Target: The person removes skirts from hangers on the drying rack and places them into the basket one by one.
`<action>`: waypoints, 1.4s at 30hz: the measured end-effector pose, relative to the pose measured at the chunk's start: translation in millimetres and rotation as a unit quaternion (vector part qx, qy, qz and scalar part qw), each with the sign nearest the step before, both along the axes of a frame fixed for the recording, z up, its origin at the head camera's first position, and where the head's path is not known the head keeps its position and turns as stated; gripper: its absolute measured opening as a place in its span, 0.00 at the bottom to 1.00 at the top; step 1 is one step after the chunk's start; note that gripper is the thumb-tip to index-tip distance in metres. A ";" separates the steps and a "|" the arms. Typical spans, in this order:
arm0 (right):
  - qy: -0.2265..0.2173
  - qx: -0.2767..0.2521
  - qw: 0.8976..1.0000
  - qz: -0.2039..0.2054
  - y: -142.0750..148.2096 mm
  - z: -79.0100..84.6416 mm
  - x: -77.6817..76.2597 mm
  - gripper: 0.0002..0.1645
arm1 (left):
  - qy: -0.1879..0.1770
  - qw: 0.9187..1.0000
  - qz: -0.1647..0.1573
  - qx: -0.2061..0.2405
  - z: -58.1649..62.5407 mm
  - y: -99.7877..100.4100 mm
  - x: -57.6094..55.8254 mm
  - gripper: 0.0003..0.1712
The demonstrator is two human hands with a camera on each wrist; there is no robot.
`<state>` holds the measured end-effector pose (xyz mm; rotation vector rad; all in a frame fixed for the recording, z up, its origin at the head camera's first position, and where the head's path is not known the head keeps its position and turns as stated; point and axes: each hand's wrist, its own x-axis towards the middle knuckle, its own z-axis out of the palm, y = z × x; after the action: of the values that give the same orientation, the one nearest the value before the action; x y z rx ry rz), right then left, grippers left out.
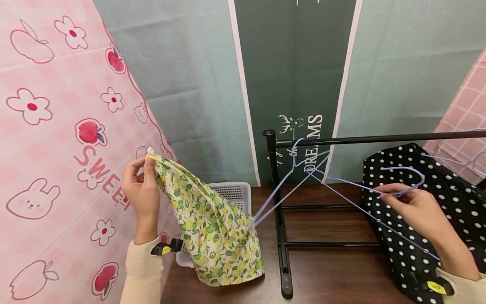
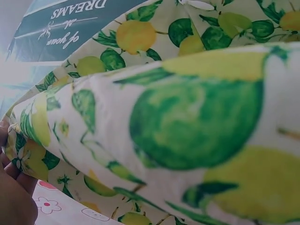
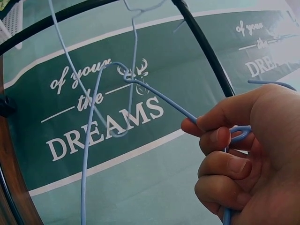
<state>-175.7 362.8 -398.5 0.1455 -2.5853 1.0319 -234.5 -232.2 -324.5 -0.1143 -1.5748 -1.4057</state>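
Left hand [image 1: 141, 185]: I see it through the head camera, thumb and fingers closed in a pinch at the top corner of the lemon-print cloth [image 1: 212, 236].
Right hand [image 1: 417, 211]: fingers curled around the neck of a blue wire hanger [image 3: 166, 103], just below its hook; the hanger's shoulder and bottom bar reach out beyond the fingertips.
Lemon-print cloth: white with yellow and green fruit, it hangs from the left pinch, sloping down and across toward the middle; most of it lies below and to the right of that hand, well apart from the right hand. (In my left wrist view it fills nearly everything, partly blurred.)
Hanging blue hanger [image 1: 293, 160]: hooked over the rail, tilted, its lower end meeting the cloth's right edge; I cannot tell whether they touch.
Black rack [image 1: 379, 139]: its upper rail crosses above the right hand, and its near post stands between the two hands.
Polka-dot cloth [image 1: 379, 169]: black with white dots, behind the right hand, a blue hanger end at its top.
Basket [image 1: 244, 192]: pale plastic, partly hidden behind the lemon-print cloth.
Surroundings: brown wood-look surface [image 1: 322, 274] beneath, green backdrop [image 1: 296, 63] behind, pink printed sheet [image 1: 68, 76] at left.
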 end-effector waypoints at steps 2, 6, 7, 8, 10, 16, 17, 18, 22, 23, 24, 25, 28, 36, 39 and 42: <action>0.003 0.000 1.000 -0.001 -0.1 -0.3 -0.1 0.07 | -0.002 1.000 0.000 0.002 1.6 -1.3 -1.8 0.09; 0.010 0.005 1.000 -0.002 -0.8 -0.7 -0.6 0.07 | -0.007 1.000 0.003 -0.002 4.9 -4.0 -5.4 0.07; 0.012 0.008 1.000 -0.003 -1.0 -0.8 -0.6 0.07 | -0.006 1.000 0.003 -0.003 5.9 -4.6 -6.4 0.07; 0.013 0.010 1.000 -0.003 -1.1 -0.8 -0.7 0.07 | -0.007 1.000 0.005 -0.008 7.0 -5.4 -7.5 0.08; 0.013 0.014 1.000 -0.004 -1.2 -0.8 -0.6 0.08 | -0.007 1.000 0.007 -0.009 9.2 -6.3 -10.2 0.09; 0.014 0.018 1.000 -0.006 -1.8 -0.4 -1.4 0.08 | 0.008 1.000 0.003 0.003 14.4 -8.7 -16.7 0.08; 0.014 0.019 1.000 -0.006 -2.1 -0.4 -1.7 0.08 | 0.012 1.000 0.004 0.004 15.1 -9.3 -17.4 0.08; 0.014 0.018 1.000 -0.006 -2.5 -0.3 -1.9 0.08 | 0.015 1.000 0.004 0.009 16.0 -9.5 -17.8 0.07; 0.008 0.027 1.000 -0.008 -4.3 0.4 -2.6 0.09 | 0.019 1.000 0.011 0.019 19.8 -9.9 -18.4 0.06; 0.004 0.030 0.999 -0.009 -4.8 0.6 -2.6 0.10 | 0.020 0.999 0.014 0.021 20.8 -9.9 -18.3 0.06; 0.000 0.032 0.999 -0.011 -5.4 0.7 -2.7 0.11 | 0.021 0.999 0.014 0.024 21.9 -9.7 -18.2 0.06; -0.003 0.035 0.999 -0.013 -5.8 0.7 -2.6 0.11 | 0.022 0.999 0.014 0.024 22.9 -9.7 -18.2 0.07; -0.012 0.041 0.999 -0.017 -7.3 1.0 -2.3 0.12 | 0.026 0.999 0.012 0.027 26.2 -10.3 -18.2 0.09; -0.005 0.035 0.999 -0.016 -9.4 0.8 -2.6 0.12 | 0.031 0.999 0.020 0.013 32.0 -10.5 -18.7 0.08; 0.003 0.030 0.999 -0.012 -10.2 0.0 -3.7 0.12 | 0.027 0.999 0.029 0.018 34.2 -10.3 -20.2 0.08; 0.005 0.026 1.000 -0.009 -10.4 -0.7 -4.4 0.13 | 0.024 0.999 0.033 0.025 37.4 -9.8 -21.6 0.09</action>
<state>-180.2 352.4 -399.2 0.1400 -2.6002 0.9549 -256.2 -242.0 -287.0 -0.0658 -1.4902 -1.3809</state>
